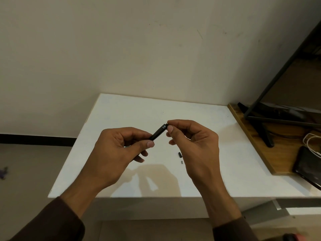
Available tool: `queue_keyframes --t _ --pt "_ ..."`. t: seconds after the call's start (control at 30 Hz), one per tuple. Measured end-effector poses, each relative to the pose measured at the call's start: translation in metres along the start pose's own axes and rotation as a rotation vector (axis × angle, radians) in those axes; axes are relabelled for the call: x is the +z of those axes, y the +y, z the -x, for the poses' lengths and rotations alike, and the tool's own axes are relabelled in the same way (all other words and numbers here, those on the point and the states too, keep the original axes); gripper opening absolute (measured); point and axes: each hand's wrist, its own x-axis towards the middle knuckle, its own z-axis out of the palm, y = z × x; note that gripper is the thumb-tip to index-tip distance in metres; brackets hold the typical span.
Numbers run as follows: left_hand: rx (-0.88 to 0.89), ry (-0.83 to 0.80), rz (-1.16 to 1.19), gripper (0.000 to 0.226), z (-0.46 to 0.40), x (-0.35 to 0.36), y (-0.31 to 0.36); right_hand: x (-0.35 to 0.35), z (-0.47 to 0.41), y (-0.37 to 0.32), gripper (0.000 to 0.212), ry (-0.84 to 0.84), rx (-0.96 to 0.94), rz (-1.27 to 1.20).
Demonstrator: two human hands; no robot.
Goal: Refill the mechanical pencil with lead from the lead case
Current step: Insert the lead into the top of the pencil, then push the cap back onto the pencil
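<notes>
Two hands are in view, the left hand (121, 146) and the right hand (192, 141), with two dark sleeves, one (52, 221) on the left forearm and one (232, 230) on the right. One black mechanical pencil (159, 132) sits between them. Two small loose pieces lie on the one white surface (139, 110): one black cap (179, 154) and one tiny grey piece (181, 162). One dark phone (307, 164) and one white cable (311, 141) rest on one wooden desk (257, 141).

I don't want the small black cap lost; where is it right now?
In the head view, the small black cap lies on the white table, just left of the right hand, with a tiny grey piece right below it.
</notes>
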Motion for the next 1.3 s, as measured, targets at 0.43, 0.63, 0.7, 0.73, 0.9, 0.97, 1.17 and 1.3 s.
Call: queue_keyframes --t 0.43,0.63,0.7,0.73,0.9,0.97,1.17,1.3 --pt "-0.048 0.004 0.007 0.012 0.001 0.000 -0.002 -0.035 -0.012 0.010 0.003 0.070 0.079 0.022" --pt "-0.057 0.001 0.010 0.013 0.000 0.001 -0.002 -0.025 -0.011 0.012 0.005 0.009 0.084 0.030" --pt "-0.054 0.001 0.012 0.019 0.001 0.000 -0.002 -0.023 -0.010 0.012 0.007 -0.009 0.072 0.047" --pt "-0.052 -0.001 0.012 0.020 0.001 0.000 -0.001 -0.023 -0.009 0.012 0.008 -0.019 0.063 0.060" --pt "-0.053 0.005 0.009 0.014 0.000 -0.001 -0.003 -0.031 -0.011 0.014 0.009 -0.052 0.075 0.091" --pt "-0.048 0.008 0.000 0.010 0.000 -0.002 -0.004 -0.042 -0.013 0.021 0.005 -0.018 0.124 0.156" --pt "-0.047 0.006 0.006 0.008 0.001 -0.002 -0.004 -0.060 -0.012 0.050 0.012 -0.088 0.414 0.565" --pt "-0.055 0.007 0.018 0.008 0.001 -0.003 -0.005 -0.048 -0.008 0.059 0.011 -0.211 0.482 0.690"
